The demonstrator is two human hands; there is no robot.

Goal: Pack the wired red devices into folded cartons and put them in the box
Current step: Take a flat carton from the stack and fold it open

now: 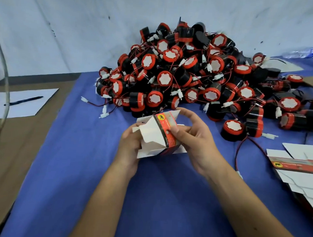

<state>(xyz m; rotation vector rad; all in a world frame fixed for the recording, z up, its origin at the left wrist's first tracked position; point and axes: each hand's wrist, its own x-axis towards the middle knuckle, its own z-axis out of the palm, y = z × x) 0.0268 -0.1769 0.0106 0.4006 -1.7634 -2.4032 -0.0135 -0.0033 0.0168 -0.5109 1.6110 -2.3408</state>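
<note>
Carton (160, 134) held at centre frame above the blue cloth (79, 169) of the worktop, partly unfolded, white inner flaps splayed toward 9 o'clock and the red printed band with a yellow badge facing up. Left hand (129, 147) at 7 o'clock of the carton, grip curled round the white flaps from below and behind, fingers mostly hidden by the card. Right hand (192, 139) at 3 o'clock of the carton, grip clamped on it: thumb pressed on the red band, forefinger arched over the top edge toward 12 o'clock.

Heap of red devices (189, 75) piled at 12 to 2 o'clock of the hands, against a pale sheet backdrop (66, 26); round black bodies with red rims and white faces, thin red and black wires and white plugs tangled throughout. One loose device (233, 128) lying apart from the heap at 2 o'clock of the right hand, just beside it, wire trailing down toward 5 o'clock.

Stack of flat cartons (296, 164) at 4 o'clock by the frame's right edge, white sides and one red band showing.

Sheet of white paper (23, 103) at 9 o'clock on the brown surface beyond the cloth, with a dark pen (23, 101) lying across it. Plastic bottle (301, 52) lying at 2 o'clock behind the heap, blurred.
</note>
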